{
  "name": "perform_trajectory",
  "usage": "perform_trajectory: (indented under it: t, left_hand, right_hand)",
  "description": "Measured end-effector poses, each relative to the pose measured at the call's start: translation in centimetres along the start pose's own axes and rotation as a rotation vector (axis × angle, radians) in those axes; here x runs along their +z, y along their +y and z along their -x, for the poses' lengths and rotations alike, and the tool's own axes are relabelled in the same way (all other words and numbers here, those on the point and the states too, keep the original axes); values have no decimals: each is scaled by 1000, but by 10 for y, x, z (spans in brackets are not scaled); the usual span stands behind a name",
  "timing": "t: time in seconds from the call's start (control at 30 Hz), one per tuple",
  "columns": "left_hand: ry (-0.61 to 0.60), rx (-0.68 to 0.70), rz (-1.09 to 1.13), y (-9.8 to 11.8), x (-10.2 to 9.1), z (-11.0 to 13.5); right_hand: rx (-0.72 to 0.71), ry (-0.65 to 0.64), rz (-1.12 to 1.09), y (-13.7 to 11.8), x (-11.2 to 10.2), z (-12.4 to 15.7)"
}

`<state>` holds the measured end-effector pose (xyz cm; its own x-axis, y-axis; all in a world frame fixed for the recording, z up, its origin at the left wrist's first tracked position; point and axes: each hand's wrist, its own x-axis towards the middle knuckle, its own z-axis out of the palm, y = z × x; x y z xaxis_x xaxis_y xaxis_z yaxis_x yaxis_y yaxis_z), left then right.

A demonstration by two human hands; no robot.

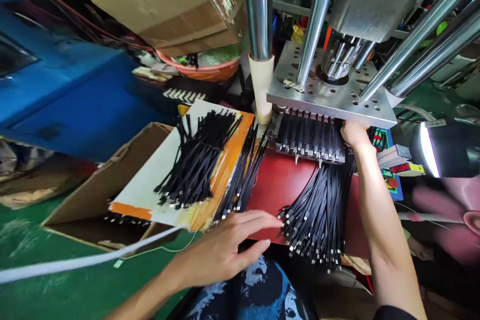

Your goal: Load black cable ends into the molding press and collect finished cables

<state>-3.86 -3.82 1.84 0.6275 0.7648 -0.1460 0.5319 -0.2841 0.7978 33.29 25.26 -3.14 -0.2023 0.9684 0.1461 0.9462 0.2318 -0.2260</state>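
Black cables are laid in the mould; whether the cable bundle is finished cannot be told. The left hand is spread, empty; the grip of the right hand cannot be told.

Place: looks like a workshop, of the small-factory kind.
Press plate: drilled with holes, set under polished steel rods.
Black cables: heaped in bulk, many alike.
Work lamp: lit, aimed toward the plate.
Cardboard boxes: crowded alongside.
Green floor: scuffed.
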Motion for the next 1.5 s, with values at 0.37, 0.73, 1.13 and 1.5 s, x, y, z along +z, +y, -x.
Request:
perform_trajectory:
  t: [0.37,0.73,1.13,1.5]
  left_hand:
    - [148,-294,285,-50,70,67]
    - [129,-240,310,-43,53,50]
    - [94,-262,374,-47,55,71]
    - [360,-616,536,-160,122,80]
  right_hand:
    - [87,30,162,-37,-16,94]
    - [83,-49,256,-59,-32,90]
    - [109,57,112,-92,-20,54]
    - [1052,757,-456,-79,62,402]
